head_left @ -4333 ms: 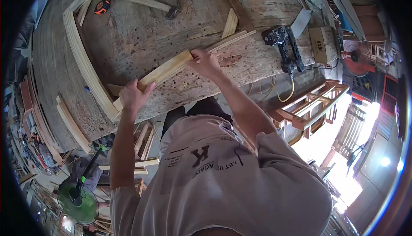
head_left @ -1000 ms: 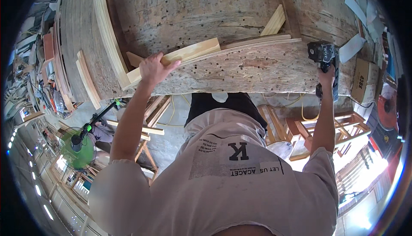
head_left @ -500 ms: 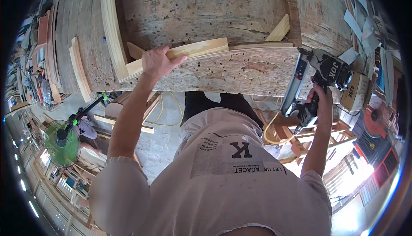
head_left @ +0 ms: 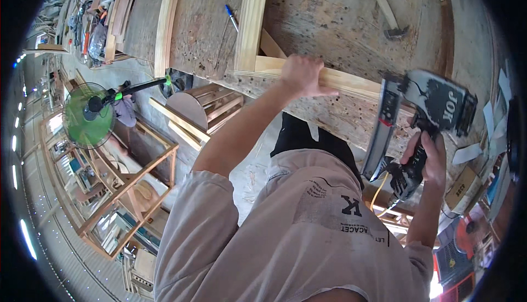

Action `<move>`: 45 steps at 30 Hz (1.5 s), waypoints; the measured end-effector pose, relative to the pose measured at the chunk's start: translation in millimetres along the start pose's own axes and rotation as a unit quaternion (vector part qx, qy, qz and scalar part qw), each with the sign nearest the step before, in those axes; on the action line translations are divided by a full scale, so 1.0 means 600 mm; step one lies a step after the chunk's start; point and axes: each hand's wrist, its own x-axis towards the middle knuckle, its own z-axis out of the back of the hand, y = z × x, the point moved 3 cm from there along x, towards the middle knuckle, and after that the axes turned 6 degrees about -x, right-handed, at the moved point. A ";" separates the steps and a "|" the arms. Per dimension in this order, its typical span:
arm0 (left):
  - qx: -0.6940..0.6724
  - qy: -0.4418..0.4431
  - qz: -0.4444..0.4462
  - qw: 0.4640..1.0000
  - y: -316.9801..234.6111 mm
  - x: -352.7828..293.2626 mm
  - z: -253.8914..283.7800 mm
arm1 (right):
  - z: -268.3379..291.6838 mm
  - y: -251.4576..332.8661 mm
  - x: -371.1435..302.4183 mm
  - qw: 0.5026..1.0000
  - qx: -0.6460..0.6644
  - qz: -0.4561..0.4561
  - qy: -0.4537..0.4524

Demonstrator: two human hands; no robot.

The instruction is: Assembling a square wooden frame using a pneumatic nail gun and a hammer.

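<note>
My left hand (head_left: 302,76) is closed over a pale wooden strip (head_left: 351,81) along the workbench's near edge, its thumb stretched to the right. The strip's left end meets a second wooden strip (head_left: 252,22) at a corner. In my right hand (head_left: 430,156) is a black and grey nail gun (head_left: 436,102), gripped by its handle. Its long magazine (head_left: 380,129) slants down toward me. The gun's front covers the first strip's right end; whether they touch I cannot tell. A short wooden piece (head_left: 270,45) lies inside the corner.
A hammer (head_left: 380,0) and a blue pen (head_left: 231,18) lie on the worn workbench (head_left: 203,33). Loose strips (head_left: 166,30) rest at its left. A green fan (head_left: 89,114) and wooden frames (head_left: 129,192) stand to the left, a cardboard box (head_left: 464,189) at the right.
My view has swung, so the bench sits further right. The nail gun has come up and inward from beside the bench to the strip's right end. My left hand still grips the strip.
</note>
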 end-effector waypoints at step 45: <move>-0.662 -0.003 -0.035 0.749 0.041 0.038 -0.224 | -0.274 0.059 0.428 0.889 0.041 -0.356 0.285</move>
